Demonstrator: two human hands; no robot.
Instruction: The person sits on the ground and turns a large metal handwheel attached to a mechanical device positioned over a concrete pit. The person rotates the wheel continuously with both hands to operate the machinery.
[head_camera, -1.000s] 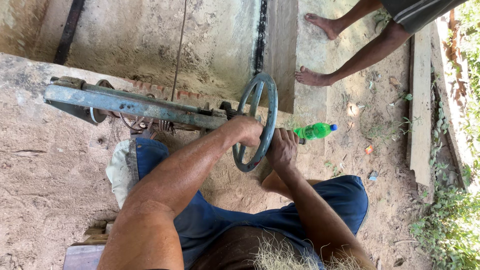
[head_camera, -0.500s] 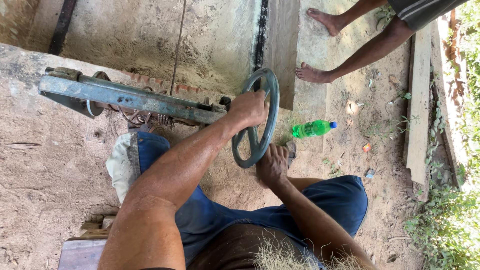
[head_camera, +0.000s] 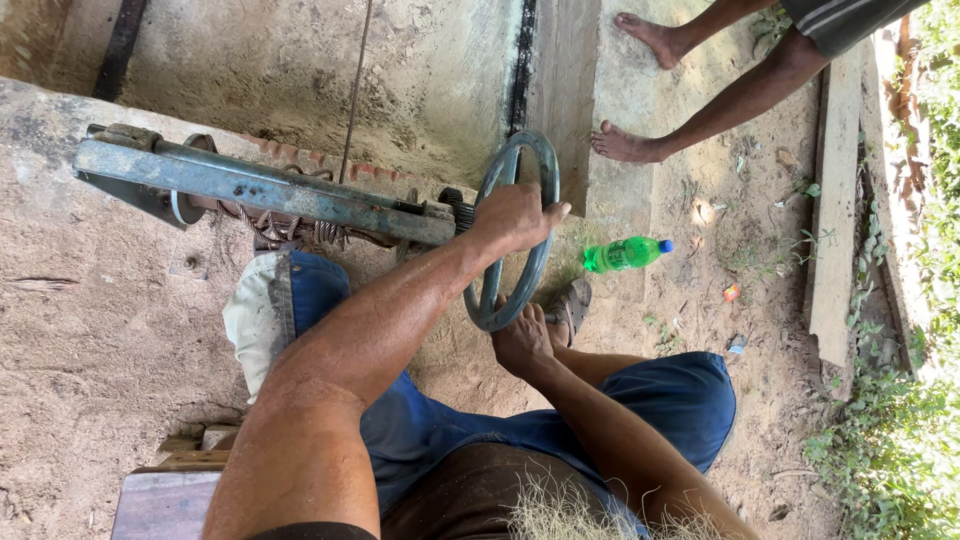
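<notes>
Head view: both hands' fingers (head_camera: 540, 215) grip handwheel (head_camera: 541, 160), left (head_camera: 512, 218) above right (head_camera: 521, 340).

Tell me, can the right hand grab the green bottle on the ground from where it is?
Probably, with a stretch. The right hand grips the wheel at its bottom; the green bottle lies just beyond on bare sand, nothing between. It would have to let go first.

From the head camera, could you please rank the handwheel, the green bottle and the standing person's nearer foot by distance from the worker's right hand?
1. Handwheel: its lower rim is gripped by the right hand.
2. Green bottle: on the sand, up and right.
3. Nearer foot: farther up, by the concrete.
</notes>
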